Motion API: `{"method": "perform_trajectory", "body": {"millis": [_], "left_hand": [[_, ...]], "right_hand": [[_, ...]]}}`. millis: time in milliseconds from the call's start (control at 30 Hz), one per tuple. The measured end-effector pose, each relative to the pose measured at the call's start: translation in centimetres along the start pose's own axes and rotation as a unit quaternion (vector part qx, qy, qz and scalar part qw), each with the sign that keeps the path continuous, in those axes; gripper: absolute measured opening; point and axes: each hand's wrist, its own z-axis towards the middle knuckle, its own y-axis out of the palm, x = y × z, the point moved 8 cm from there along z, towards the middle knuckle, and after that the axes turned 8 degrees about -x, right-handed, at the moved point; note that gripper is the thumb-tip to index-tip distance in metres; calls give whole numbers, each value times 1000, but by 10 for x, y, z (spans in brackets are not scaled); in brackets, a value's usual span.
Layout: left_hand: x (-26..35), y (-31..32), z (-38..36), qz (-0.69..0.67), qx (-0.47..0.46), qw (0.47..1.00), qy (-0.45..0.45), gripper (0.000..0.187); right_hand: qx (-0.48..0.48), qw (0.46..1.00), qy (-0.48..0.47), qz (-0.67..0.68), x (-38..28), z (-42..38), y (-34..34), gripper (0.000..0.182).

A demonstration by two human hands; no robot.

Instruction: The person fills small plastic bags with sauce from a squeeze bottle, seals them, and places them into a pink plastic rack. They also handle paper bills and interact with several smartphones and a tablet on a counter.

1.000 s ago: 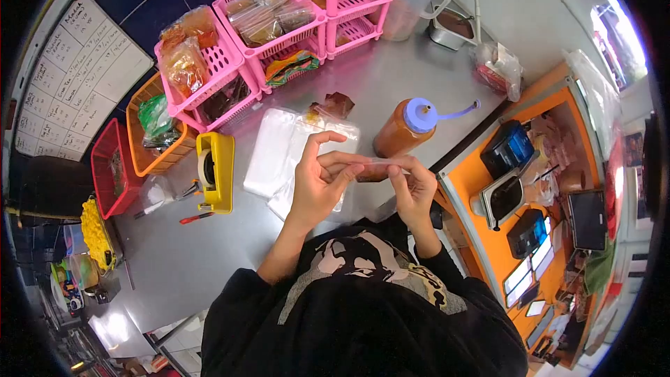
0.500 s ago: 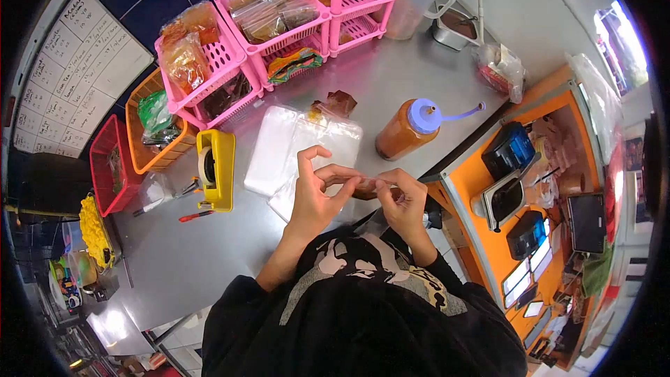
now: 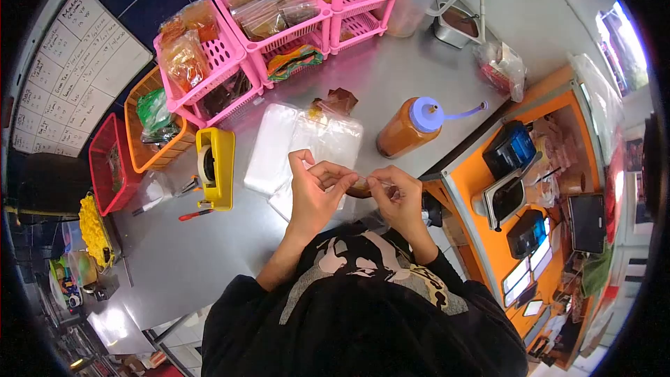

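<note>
My left hand and my right hand pinch the top edge of a small clear bag between them, near my chest. Something dark brown shows inside the bag, mostly behind my fingers. Beyond my left hand lie stacks of clear plastic bags on the steel table. Small brown packets rest at the far edge of the stacks. A squeeze bottle of brown sauce with a purple cap stands past my right hand.
A yellow tape dispenser, a red-handled tool and orange and red baskets are at the left. Pink racks hold packets at the back. An orange shelf stands at the right; a steel container sits behind.
The fingers of both hands have drawn closer together along the bag's top edge. My left index finger is more bent, and my right hand has shifted slightly left.
</note>
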Motion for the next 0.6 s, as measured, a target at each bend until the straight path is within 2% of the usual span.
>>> {"method": "perform_trajectory", "body": {"millis": [133, 200, 233, 300, 433, 500, 533, 567, 600], "left_hand": [[0, 5, 0, 2, -20, 999, 32, 47], [-11, 11, 1, 90, -82, 993, -11, 48], [-12, 8, 3, 90, -80, 993, -11, 48], [-11, 7, 6, 183, -116, 976, 25, 47], [-22, -10, 14, 184, -109, 977, -2, 45], [-25, -22, 21, 194, -76, 978, -16, 44], [-13, -23, 26, 184, -68, 980, -18, 50], [17, -24, 28, 238, -33, 969, 55, 55], [51, -23, 29, 289, 2, 949, 128, 62]], "right_hand": [[-30, 999, -6, -13, -4, 5, 4, 4], [-29, 999, -30, -27, -3, 6, 7, 5], [-26, 997, -53, -39, -5, 6, 9, 6], [-52, 998, -34, -32, -4, 8, 15, 7], [-111, 994, 1, -22, 15, 16, 26, 8], [-112, 993, -10, -37, 17, 32, 27, 7], [-114, 992, -22, -51, 17, 43, 29, 7], [-110, 992, -21, -52, 19, 55, 31, 7], [-43, 995, -48, -72, 15, 67, 25, 8]]}}
